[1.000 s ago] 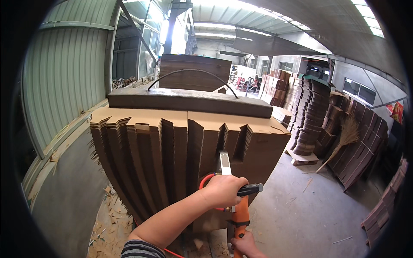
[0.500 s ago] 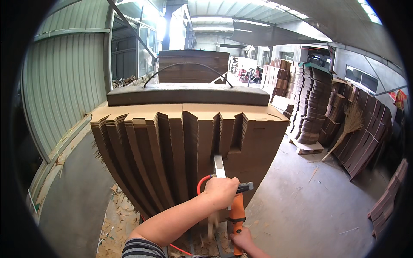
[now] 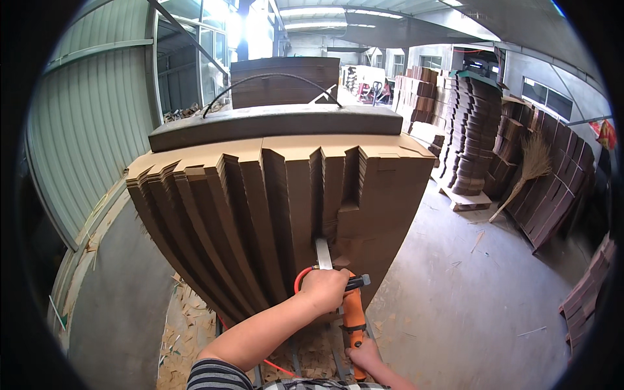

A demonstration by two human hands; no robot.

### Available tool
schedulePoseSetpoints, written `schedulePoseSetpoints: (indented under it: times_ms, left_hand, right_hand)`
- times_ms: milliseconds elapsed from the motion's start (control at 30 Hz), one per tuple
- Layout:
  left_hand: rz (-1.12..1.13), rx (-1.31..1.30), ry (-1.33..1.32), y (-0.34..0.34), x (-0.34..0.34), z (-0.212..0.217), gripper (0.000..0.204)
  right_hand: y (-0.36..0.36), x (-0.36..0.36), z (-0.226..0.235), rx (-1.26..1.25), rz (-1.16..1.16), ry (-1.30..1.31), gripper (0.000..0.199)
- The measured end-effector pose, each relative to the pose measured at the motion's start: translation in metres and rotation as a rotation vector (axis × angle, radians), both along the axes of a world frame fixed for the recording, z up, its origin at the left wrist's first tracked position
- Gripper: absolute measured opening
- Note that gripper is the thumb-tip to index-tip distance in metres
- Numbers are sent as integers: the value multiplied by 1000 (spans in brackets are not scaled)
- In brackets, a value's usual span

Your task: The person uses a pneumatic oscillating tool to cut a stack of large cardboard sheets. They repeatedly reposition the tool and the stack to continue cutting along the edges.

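Two hands of ours hold one orange power tool [image 3: 353,312], its flat metal bar [image 3: 323,252] aimed towards twelve o'clock, the tip at the lower end of a narrow slot [image 3: 317,195] in the cardboard stack [image 3: 380,227]. That stack stands straight ahead of us, also at twelve o'clock, with a heavy dark beam [image 3: 279,123] across its top.

Our left hand [image 3: 327,287] has its fingers curled around the black side handle [image 3: 355,283]; our right hand [image 3: 364,354], at five o'clock from it, wraps the lower body, its far fingertips hidden.

To do this well, we judge that the bar should run in line with the slot, both arms pressing evenly, without twisting, lest the neighbouring cardboard tear. We should also guard against the red hose [image 3: 298,279], looping at ten o'clock from the left hand, snagging.
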State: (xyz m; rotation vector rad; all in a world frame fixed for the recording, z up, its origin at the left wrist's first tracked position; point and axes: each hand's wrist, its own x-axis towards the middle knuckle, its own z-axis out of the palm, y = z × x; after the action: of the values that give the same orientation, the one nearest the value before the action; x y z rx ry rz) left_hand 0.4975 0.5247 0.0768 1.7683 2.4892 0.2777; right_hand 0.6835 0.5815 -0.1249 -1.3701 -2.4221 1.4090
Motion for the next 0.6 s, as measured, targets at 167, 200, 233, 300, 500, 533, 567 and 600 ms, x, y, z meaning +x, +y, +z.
schedulePoseSetpoints:
  times_ms: [167, 200, 233, 300, 500, 533, 567, 600]
  left_hand:
    - [13, -16, -79, 1, -2, -17, 20]
    - [12, -12, -95, 2, -3, -20, 20]
    - [11, -2, -80, 3, -3, -24, 20]
    - [12, 17, -50, 5, -4, -35, 20]
    - [38, -37, -89, 10, -4, -60, 21]
    - [36, -52, -90, 11, -4, -64, 21]
    - [33, -68, -93, 12, -5, -68, 21]
    - [30, -83, -97, 13, -7, -72, 21]
  right_hand:
    - [4, 5, -34, -50, -28, 7, 36]
    - [5, 6, -41, -52, -27, 22, 36]
    - [6, 7, -47, -44, -25, 13, 36]
    - [5, 6, -48, -33, -15, -5, 36]
    - [4, 13, -85, 79, -12, 76, 18]
    - [3, 15, -92, 91, -16, 68, 17]
    - [2, 16, -91, 35, -15, 28, 24]
    - [2, 15, -89, -22, -14, -13, 31]
